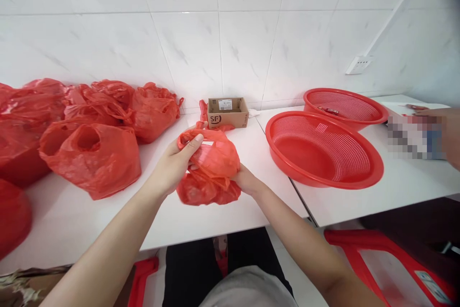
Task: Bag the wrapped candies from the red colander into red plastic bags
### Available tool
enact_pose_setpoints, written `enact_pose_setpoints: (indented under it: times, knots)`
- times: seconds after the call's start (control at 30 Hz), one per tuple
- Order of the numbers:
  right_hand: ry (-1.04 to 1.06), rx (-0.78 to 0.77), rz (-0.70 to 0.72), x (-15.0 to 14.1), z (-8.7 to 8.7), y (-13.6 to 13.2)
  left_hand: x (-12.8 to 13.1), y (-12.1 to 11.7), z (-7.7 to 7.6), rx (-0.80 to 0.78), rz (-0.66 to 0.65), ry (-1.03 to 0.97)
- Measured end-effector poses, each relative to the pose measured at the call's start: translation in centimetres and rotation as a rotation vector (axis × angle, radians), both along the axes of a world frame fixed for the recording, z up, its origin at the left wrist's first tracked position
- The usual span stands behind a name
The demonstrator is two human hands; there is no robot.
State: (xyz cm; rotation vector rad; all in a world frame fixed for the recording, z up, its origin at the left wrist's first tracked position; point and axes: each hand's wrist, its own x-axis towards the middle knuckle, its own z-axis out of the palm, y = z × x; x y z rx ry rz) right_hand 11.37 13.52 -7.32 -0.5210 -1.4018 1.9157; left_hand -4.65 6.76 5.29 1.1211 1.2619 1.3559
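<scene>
Plastic above the bench (201, 225), in the red bag (217, 158), could tear if tugged unevenly, since your left hand (172, 165) pinches only a thin loop and your right hand (246, 180) hides its grip, while swinging outward might knock the carton (234, 119) behind.

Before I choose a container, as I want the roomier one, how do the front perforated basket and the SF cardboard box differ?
The front perforated basket is red plastic; the SF cardboard box is brown.
The basket is rounded, the box rectangular.
The basket looks much wider than the box.
Both are open-topped and on the white tabletop.
</scene>
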Motion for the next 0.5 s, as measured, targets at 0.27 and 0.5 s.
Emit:
enact_pose_setpoints:
  times: [0.27, 0.5]
  knots:
    - [-0.026, 0.016, 0.043, 0.5, 0.2, -0.1, 0.9, 0.5, 0.1, 0.04, -0.008, -0.044]
    - [-0.819, 0.719, 0.159, -1.3, 0.3, -3.0, 1.7, 0.4, -0.2, 0.05, -0.037, -0.06]
